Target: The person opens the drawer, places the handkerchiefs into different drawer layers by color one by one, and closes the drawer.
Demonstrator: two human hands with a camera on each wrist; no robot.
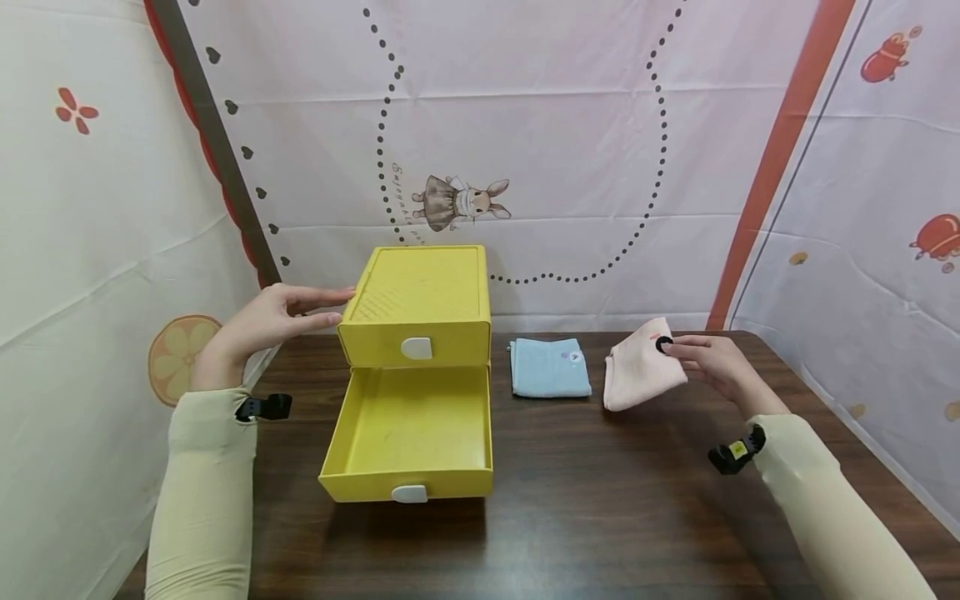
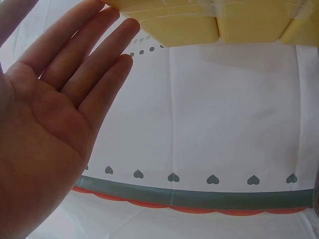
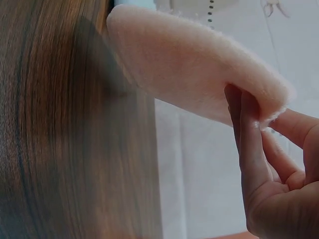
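A yellow two-drawer box (image 1: 420, 287) stands on the table, its lower drawer (image 1: 420, 417) pulled out with a bare bottom and its upper drawer (image 1: 378, 346) pushed in. Against the left side of the box rests my left hand (image 1: 258, 325); in the left wrist view its fingers (image 2: 99, 64) are nearly straight. My right hand (image 1: 716, 367) pinches a folded pink towel (image 1: 637, 371) by its right edge, thumb on one face and fingers on the other. The towel tilts, with its right part raised off the table. Beside it a folded light-blue towel (image 1: 551, 371) lies flat.
The dark wooden table (image 1: 600, 517) carries everything. Printed cloth (image 1: 570, 167) hangs behind the table and on both sides, close to its edges. White handles (image 1: 409, 493) sit on the drawer fronts.
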